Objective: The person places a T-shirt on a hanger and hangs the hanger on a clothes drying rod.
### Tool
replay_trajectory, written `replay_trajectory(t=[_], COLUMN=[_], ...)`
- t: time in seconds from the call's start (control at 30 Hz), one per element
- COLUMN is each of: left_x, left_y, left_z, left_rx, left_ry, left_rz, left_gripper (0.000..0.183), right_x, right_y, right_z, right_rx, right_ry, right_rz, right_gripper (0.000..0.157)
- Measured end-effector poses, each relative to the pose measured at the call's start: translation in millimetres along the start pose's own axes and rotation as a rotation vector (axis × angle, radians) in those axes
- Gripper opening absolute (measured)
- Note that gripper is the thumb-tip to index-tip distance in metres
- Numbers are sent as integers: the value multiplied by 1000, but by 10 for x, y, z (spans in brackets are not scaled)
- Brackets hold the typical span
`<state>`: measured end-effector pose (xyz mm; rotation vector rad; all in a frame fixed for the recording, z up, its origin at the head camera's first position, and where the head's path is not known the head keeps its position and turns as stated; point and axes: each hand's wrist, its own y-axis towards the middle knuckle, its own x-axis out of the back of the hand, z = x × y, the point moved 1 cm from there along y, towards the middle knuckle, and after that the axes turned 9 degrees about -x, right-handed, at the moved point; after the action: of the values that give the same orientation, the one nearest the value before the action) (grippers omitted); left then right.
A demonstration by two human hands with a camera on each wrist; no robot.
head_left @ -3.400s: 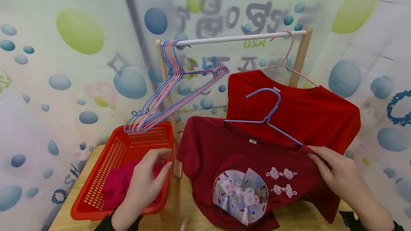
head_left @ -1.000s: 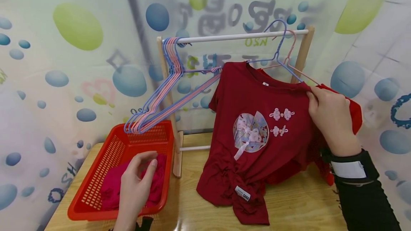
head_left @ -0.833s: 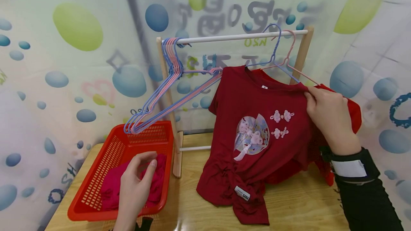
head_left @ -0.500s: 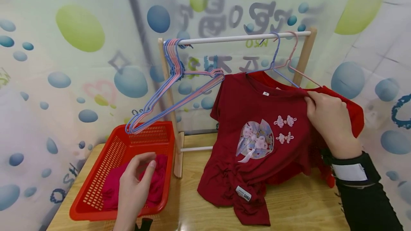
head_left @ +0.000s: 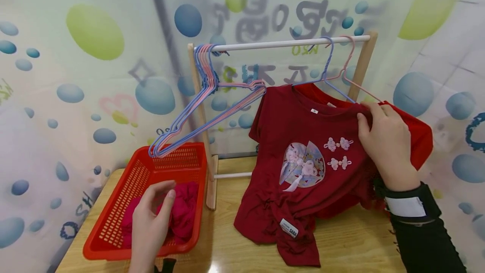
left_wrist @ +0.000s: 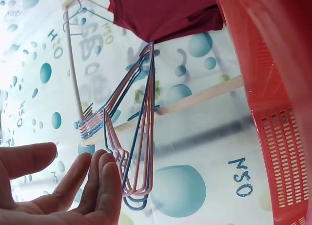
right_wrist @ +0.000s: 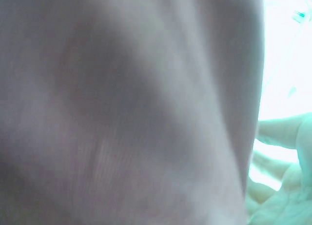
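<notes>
Shirt (head_left: 280,121) in maroon is looking light, soft, best shoulder-gripped; left hand (head_left: 150,218) is hovering spread, right hand (head_left: 390,144) unclear in grip.

Near the left edge of the tabletop (head_left: 223,226), a basket (head_left: 107,256) holds cloth (head_left: 185,212); right of it stands a rack (head_left: 280,44), hangers (head_left: 208,80) at its left end, front shirt (head_left: 273,138) before rear shirt (head_left: 420,132) at its right.

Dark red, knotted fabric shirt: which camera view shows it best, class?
Head view: the dark red shirt shows almost whole, from the front. The left wrist view catches only part at its top; the right wrist view's blurred fabric is unidentifiable.
</notes>
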<state>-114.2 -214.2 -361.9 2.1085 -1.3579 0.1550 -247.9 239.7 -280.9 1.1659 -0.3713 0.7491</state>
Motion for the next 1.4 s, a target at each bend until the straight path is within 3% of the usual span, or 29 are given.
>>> replay_trajectory(t=[0.37, 0.67, 1.17, 1.4], left_x=[34, 14, -109, -108], left_y=[-3, -24, -61, -63], left_z=[16, 28, 46, 28], left_rx=[40, 22, -27, -25], left_ry=[37, 21, -11, 3], left_rz=[-28, -9, 26, 34], left_gripper=[29, 30, 26, 27], right_x=[-302, -660, -1214, -1409], right_y=[3, 2, 24, -68], right_z=[190, 521, 1433, 1884], right_rx=[2, 136, 333, 407], right_ry=[111, 228, 323, 327], right_rz=[-105, -239, -63, 91], right_gripper=[49, 46, 38, 27])
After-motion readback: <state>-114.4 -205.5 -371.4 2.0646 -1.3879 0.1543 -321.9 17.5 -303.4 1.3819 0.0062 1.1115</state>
